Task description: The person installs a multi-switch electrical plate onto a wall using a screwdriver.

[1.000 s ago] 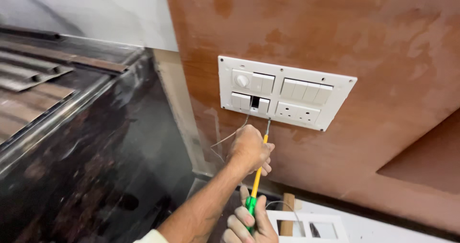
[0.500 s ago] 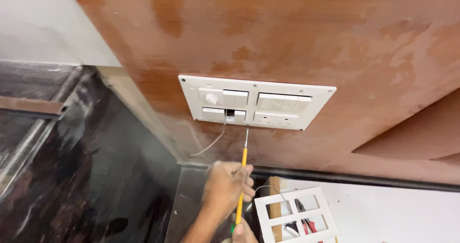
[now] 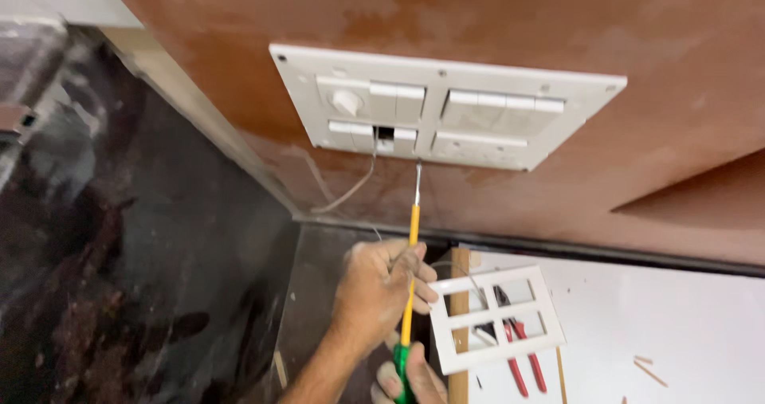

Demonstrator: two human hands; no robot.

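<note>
Left hand point(image 3: 381, 288) curled in a grip, right hand point(image 3: 410, 382) closed just below it.

yellow-shafted screwdriver point(image 3: 412, 245) upright, tip at white switch plate point(image 3: 446, 105)

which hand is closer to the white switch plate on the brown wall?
Left. The left hand is wrapped around the yellow screwdriver shaft, just below the white switch plate. The right hand sits lower, holding the green screwdriver handle at the frame's bottom edge.
</note>
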